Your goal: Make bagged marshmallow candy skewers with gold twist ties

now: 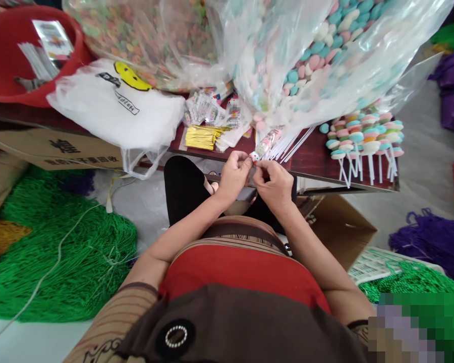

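Observation:
My left hand (235,174) and my right hand (274,184) meet at the table's front edge, above my lap. Between their pinched fingertips is the near end of a clear printed candy wrapper (268,142) with pastel candy inside. The wrapper slants away toward a bundle of white sticks (293,143). Left of it lie a bundle of yellow twist ties (202,137) and a pile of printed clear wrappers (212,111). To the right, several candy skewers (366,133) lie stacked with their white sticks toward me. My fingers partly hide the gripped end.
Large clear bags of pastel candies (314,63) and small gummy candies (147,35) fill the back. A white smiley bag (151,108) hangs over the edge beside a red basin (3,50). Below are a cardboard box (340,227) and green netting (60,257).

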Tool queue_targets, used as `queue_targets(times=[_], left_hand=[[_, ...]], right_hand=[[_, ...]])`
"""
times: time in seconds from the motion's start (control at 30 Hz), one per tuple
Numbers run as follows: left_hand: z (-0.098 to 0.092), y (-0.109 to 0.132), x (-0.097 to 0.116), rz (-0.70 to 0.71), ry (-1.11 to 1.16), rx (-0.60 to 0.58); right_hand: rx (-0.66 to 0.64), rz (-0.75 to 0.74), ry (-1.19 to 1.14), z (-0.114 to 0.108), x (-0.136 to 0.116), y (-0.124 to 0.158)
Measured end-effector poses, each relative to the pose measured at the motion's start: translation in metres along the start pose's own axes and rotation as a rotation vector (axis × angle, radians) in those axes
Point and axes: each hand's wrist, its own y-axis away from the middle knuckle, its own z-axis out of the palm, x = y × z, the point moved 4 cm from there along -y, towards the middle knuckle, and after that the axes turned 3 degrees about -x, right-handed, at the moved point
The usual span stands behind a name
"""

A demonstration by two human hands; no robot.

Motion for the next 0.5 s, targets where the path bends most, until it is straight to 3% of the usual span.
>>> queue_targets(times=[0.2, 0.33, 0.5], left_hand=[[0.004, 0.006, 0.015, 0.065, 0.188, -0.057], [0.002, 0.012, 0.014, 0.083, 0.048, -0.157], [-0.010, 0.013, 0.020, 0.170, -0.311, -0.187]], right_hand=[[-0.011, 0.446, -0.836, 0.001, 0.007, -0.010], [-0.092, 0.515, -1.016, 0.005, 0.005, -0.019], [-0.040, 0.562, -1.062, 0.007, 0.005, -0.021]])
